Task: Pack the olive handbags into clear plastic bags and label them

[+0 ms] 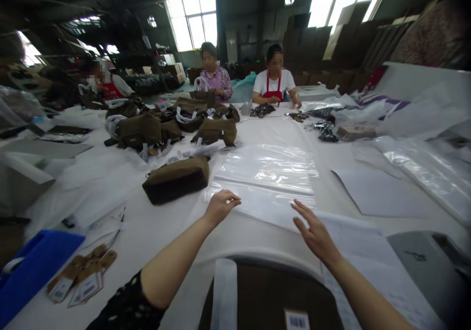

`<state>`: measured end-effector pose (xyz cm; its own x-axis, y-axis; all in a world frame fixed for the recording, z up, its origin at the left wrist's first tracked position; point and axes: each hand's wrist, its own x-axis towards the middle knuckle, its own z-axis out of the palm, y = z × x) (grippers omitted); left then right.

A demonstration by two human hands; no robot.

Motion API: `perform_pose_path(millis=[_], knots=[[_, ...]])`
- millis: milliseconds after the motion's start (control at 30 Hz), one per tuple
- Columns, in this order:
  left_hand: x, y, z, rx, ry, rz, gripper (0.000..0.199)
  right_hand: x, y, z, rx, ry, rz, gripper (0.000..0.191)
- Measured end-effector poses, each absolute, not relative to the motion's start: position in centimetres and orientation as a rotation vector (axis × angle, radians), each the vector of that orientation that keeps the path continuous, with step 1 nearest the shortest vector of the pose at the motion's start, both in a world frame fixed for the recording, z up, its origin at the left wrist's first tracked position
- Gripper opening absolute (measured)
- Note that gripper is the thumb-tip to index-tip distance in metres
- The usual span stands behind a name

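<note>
Clear plastic bags lie flat in front of me on the white table. My left hand is over their near left part, thumb and fingertips drawn together; whether a bit of plastic is between them I cannot make out. At the near right corner of the bags is my right hand, fingers spread and nothing in it. A dark olive bag with a barcode tag and a pale wrapped strap sits closest to me, partly out of view. Another olive bag lies beyond my left hand.
Several olive bags are heaped farther back. Brown tags and a blue object lie at left. White sheets and a grey piece are at right. Co-workers sit across the table.
</note>
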<state>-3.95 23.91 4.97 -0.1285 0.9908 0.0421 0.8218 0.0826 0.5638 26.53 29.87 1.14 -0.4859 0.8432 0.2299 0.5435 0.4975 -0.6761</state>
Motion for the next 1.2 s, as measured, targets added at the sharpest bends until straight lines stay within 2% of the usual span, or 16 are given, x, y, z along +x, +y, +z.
perform_pose_path(millis=[133, 233, 367, 467, 700, 800, 833, 900, 1000, 1133, 1200], knots=[[-4.9, 32.4, 2.2, 1.845, 1.937, 0.294, 0.016, 23.6, 34.5, -2.9, -1.208, -2.525, 0.751, 0.050], [-5.4, 35.3, 0.4, 1.834, 1.858, 0.014, 0.021, 22.9, 35.4, -3.6, -1.265, -2.600, 0.628, 0.046], [-5.6, 35.8, 0.2, 1.850, 1.757, -0.178, 0.023, 22.7, 35.6, -2.7, -1.337, -2.731, 0.463, 0.017], [-5.6, 34.4, 1.3, 1.892, 1.737, -0.158, 0.023, 22.6, 35.8, -1.8, -1.327, -2.735, 0.475, 0.026], [-5.0, 29.1, 4.2, 2.088, 1.866, 0.175, 0.037, 22.7, 37.0, 2.7, -1.281, -2.607, 0.331, 0.028], [-5.1, 27.1, 5.3, 2.170, 1.875, 0.185, 0.025, 24.0, 36.5, 4.4, -1.147, -2.736, 0.262, 0.019], [-5.1, 26.5, 5.7, 2.180, 1.873, 0.183, 0.028, 24.5, 36.0, 4.7, -1.116, -2.820, 0.233, 0.019], [-4.9, 25.1, 6.0, 2.192, 1.847, 0.168, 0.025, 25.5, 34.5, 4.7, -1.123, -2.983, 0.179, 0.027], [-3.8, 23.1, 5.7, 2.162, 1.783, 0.101, 0.008, 26.0, 31.7, 3.8, -1.217, -3.102, 0.169, 0.029], [-2.1, 21.4, 4.3, 2.023, 1.821, 0.103, 0.025, 25.3, 29.6, 2.1, -1.244, -3.119, 0.182, 0.021], [-1.7, 20.9, 4.0, 1.950, 1.895, 0.167, 0.026, 25.2, 29.4, 1.7, -1.254, -3.092, 0.187, 0.019]])
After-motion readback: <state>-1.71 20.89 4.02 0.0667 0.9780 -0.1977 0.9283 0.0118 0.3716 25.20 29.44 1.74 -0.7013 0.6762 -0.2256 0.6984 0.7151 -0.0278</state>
